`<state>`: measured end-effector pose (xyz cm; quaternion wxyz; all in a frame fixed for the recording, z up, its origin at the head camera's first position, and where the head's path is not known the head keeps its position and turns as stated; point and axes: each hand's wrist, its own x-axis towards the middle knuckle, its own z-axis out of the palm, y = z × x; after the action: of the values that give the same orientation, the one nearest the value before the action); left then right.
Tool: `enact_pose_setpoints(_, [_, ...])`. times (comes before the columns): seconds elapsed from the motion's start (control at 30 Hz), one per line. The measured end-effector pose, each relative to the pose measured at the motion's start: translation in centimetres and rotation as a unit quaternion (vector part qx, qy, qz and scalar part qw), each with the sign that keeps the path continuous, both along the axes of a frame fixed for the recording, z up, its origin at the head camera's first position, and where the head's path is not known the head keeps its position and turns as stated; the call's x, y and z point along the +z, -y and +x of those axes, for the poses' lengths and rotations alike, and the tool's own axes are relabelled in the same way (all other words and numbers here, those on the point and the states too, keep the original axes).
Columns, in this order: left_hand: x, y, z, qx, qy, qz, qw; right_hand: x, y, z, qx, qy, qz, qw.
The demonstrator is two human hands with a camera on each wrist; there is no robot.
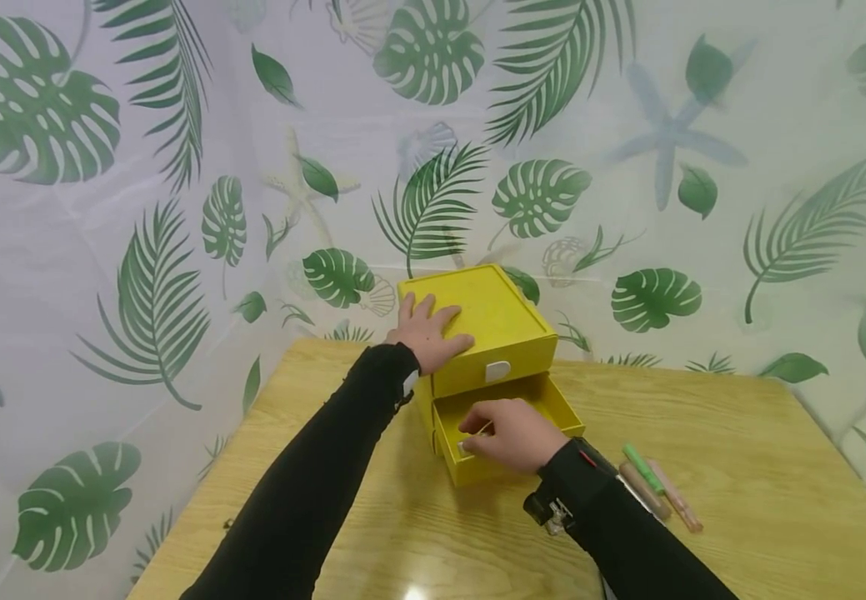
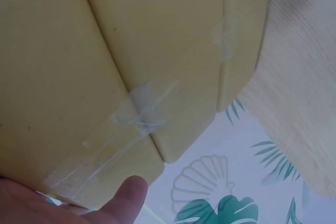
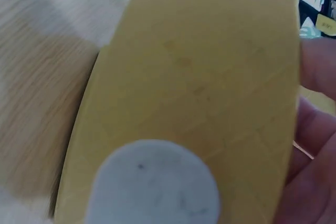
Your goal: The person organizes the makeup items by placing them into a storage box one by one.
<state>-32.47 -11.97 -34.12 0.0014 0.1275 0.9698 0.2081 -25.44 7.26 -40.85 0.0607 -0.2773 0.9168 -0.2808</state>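
Note:
A yellow drawer box stands on the table, a white tab on its upper drawer. My left hand rests with spread fingers on the box's top left edge; its thumb shows at the panel edge in the left wrist view. Below, the lower drawer is pulled out. My right hand reaches over its front with curled fingers, a small white object at the thumb tip, its kind unclear. In the right wrist view, the drawer front with its white round tab hides part of the fingers.
Right of the box, beside my right forearm, lie a green marker, a brown stick-like item and a pinkish pen-like item. A leaf-patterned sheet hangs behind the wooden table.

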Motion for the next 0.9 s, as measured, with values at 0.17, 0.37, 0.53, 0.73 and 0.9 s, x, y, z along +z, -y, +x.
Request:
enact_pose_setpoints(0.17, [0.1, 0.1, 0.2, -0.003, 0.000, 0.006, 1.0000, 0.1, 1.4, -1.3, -0.016, 0.016, 0.061, 0.9978])
enact_pose_setpoints(0.37, [0.0, 0.2, 0.1, -0.005, -0.004, 0.004, 1.0000, 0.0, 3.0, -1.4, -0.017, -0.015, 0.088, 0.9959])
enact_pose_setpoints(0.53, [0.7, 0.1, 0.1, -0.003, -0.009, -0.004, 0.9999, -0.1, 3.2, -1.5, -0.044, -0.045, 0.073, 0.9954])
enact_pose_setpoints(0.73, [0.9, 0.2, 0.3, 0.000, -0.011, 0.003, 0.9999, -0.2, 3.2, -1.5, -0.057, -0.038, 0.069, 0.9953])
enact_pose_setpoints(0.9, [0.3, 0.0, 0.3, 0.002, -0.005, 0.006, 1.0000, -1.0, 2.9, -1.7, -0.050, -0.017, 0.086, 0.9949])
